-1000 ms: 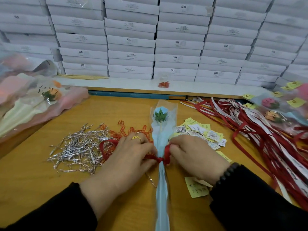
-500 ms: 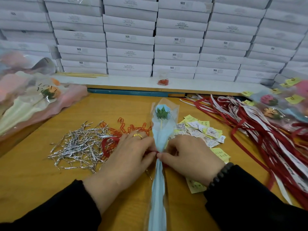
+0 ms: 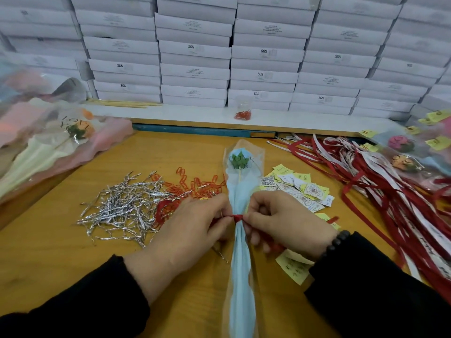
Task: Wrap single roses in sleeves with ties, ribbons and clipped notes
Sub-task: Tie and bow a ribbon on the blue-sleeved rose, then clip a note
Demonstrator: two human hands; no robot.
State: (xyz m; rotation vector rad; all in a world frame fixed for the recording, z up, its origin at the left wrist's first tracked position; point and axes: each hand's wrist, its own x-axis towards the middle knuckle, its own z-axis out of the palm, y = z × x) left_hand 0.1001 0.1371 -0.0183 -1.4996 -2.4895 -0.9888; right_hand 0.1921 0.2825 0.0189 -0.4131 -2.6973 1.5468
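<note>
Rose sleeve (image 3: pixel 240 276): one, pale blue paper in clear film, lying lengthwise mid-worktop, flower end away from the person, tail running off the near edge. One blue rose (image 3: pixel 240 158) inside at the far end, green calyx, thin stick stem.

Largest to smallest:
- White boxes (image 3: pixel 195 52): stacked wall across the back, six columns in view, too many to count.
- Worktop (image 3: pixel 61 259): wood, carries everything below.
- Unused sleeves (image 3: pixel 48 147): one pink/cream pile at far left, count unreadable.
- Loose ribbons (image 3: pixel 390 191): one red and white tangle on the right, not countable.
- Finished roses (image 3: pixel 400 152): at least two heads visible at far right, yellow tags on them.
- Silver twist ties (image 3: pixel 122 208): one heap, dozens.
- Notes (image 3: pixel 300 189): one scatter of yellow and white slips just right of the sleeve; one more yellow slip under the right wrist.
- Red paper clips (image 3: pixel 195 184): one loose scatter behind the ties; one small clear cup (image 3: pixel 242 108) of them on the back ledge.
- Red ribbon (image 3: pixel 238 217): one, cinched round the sleeve's neck.

Left hand (image 3: pixel 185 237): palm down, grip is a thumb-finger pinch on the ribbon's left run. Right hand (image 3: pixel 285 223): fingers curled, grip pinching the right run at the knot.
</note>
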